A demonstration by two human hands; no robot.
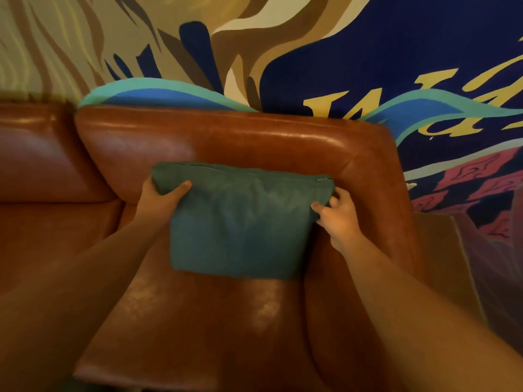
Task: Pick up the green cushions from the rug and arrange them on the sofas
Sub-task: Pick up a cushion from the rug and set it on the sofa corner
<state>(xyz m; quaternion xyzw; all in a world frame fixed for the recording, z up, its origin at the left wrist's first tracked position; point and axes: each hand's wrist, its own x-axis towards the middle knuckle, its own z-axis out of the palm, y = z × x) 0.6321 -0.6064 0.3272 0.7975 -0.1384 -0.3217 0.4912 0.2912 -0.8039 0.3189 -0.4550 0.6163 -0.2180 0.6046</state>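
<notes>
Two bare forearms reaching in from the lower corners, over the glossy seat of a brown leather sofa [198, 321]. Left hand [158, 200] closed around the upper left corner of a green cushion [240, 222], thumb [181, 188] pressed across the front face, other fingers hidden behind the fabric. Right hand [338, 215] pinching the upper right corner, fingertips [317, 206] curled onto the edge just below the zip end [322, 179]. Cushion upright at the right end of the seat, lower edge on the seat, back against the sofa's backrest [254, 142], right side close beside the armrest [368, 250], zip seam running along the top. Farther left, a second backrest section [36, 154] of the same leather. Beyond the armrest, a tan surface [441, 250], unclear what. Behind it all, a painted wall mural [339, 52] in navy, tan, cream and teal swirls, with yellow lettering partly hidden by the sofa.
</notes>
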